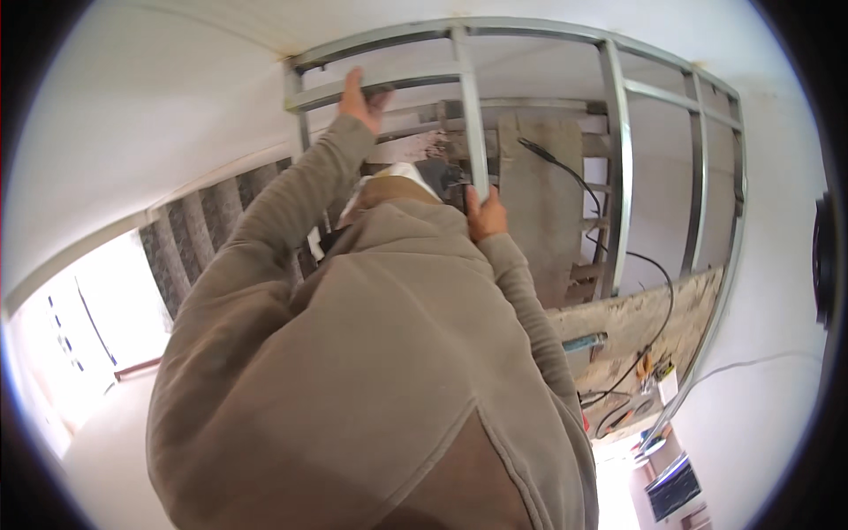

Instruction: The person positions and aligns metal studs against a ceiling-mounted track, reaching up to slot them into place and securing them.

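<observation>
My left hand (pixel 362 108) grips a short horizontal metal channel (pixel 415 72) near the top left of a galvanized metal frame (pixel 530 28); a small dark shape at its fingers is too unclear to name. My right hand (pixel 488 215) is closed on the lower part of an upright metal channel (pixel 472 132) at the centre. My grey-brown hooded top (pixel 380 353) fills much of the lower view and hides what lies behind it.
Worn boards (pixel 539 194) lie beyond the frame, crossed by a black cable (pixel 583 181). Tools (pixel 645 371) rest on a stained board (pixel 671 305) at lower right. A patterned curtain (pixel 190 247) and bright window (pixel 88 300) are at left, white walls (pixel 768 397) around.
</observation>
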A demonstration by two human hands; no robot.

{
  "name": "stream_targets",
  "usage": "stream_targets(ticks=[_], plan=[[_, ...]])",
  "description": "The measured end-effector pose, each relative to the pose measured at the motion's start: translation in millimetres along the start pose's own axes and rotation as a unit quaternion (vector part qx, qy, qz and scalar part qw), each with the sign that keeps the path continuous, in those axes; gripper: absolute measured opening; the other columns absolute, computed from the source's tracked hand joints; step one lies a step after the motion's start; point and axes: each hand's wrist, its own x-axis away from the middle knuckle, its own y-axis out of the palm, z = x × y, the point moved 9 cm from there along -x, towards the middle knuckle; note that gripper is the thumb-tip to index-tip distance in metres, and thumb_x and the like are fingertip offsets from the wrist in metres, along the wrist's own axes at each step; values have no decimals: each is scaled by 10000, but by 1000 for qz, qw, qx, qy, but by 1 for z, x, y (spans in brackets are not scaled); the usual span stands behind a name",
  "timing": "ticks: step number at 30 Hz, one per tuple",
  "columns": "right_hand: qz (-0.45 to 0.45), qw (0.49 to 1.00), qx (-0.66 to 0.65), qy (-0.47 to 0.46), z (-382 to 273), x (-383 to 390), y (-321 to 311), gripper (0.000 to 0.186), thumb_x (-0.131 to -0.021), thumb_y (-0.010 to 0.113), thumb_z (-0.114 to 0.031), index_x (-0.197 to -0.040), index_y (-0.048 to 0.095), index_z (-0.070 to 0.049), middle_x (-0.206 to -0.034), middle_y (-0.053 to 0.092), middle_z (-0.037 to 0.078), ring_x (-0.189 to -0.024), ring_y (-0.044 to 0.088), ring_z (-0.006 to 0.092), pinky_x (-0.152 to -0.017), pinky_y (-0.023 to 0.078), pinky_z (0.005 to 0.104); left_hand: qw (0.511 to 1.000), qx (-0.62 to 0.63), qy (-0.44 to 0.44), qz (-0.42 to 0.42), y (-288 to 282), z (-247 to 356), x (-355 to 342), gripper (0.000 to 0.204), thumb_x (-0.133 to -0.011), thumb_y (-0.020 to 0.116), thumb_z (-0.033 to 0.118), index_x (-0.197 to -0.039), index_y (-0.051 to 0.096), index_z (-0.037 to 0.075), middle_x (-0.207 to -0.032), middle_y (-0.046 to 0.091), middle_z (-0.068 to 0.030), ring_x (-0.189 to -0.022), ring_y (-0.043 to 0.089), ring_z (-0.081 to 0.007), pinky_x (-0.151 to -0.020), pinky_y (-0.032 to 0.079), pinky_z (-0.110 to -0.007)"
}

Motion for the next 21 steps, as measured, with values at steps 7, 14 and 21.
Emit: stream_targets(ticks=[7, 14, 21], plan=[[17, 999, 43, 17, -16, 9, -9, 596, -922, 497, -558, -1265, 514, -72, -1065, 664, 254, -1000, 630, 446, -839, 493, 536, 998, -66, 10, 20, 9, 5, -1, 491, -891, 662, 339, -1219, 473, 26, -1143, 566, -211, -994, 625, -388, -894, 573, -518], [23, 999, 21, 15, -17, 9, -15, 547, -927, 503, -541, -1176, 536, -55, -1039, 677, 238, -991, 645, 424, -853, 497, 518, 992, -107, 62, 32, 22, 12, 5, 425, -884, 633, 354, -1131, 539, 22, -1008, 643, -185, -901, 663, -354, -855, 586, -498], [12, 1000, 10, 0, -19, 9, -13, 506, -927, 516, -508, -1111, 542, -38, -1025, 680, 232, -990, 642, 431, -849, 498, 522, 993, -108, 36, 30, 15, 10, 3, 413, -900, 609, 348, -1155, 533, 32, -961, 632, -202, -884, 659, -359, -857, 584, -506]])
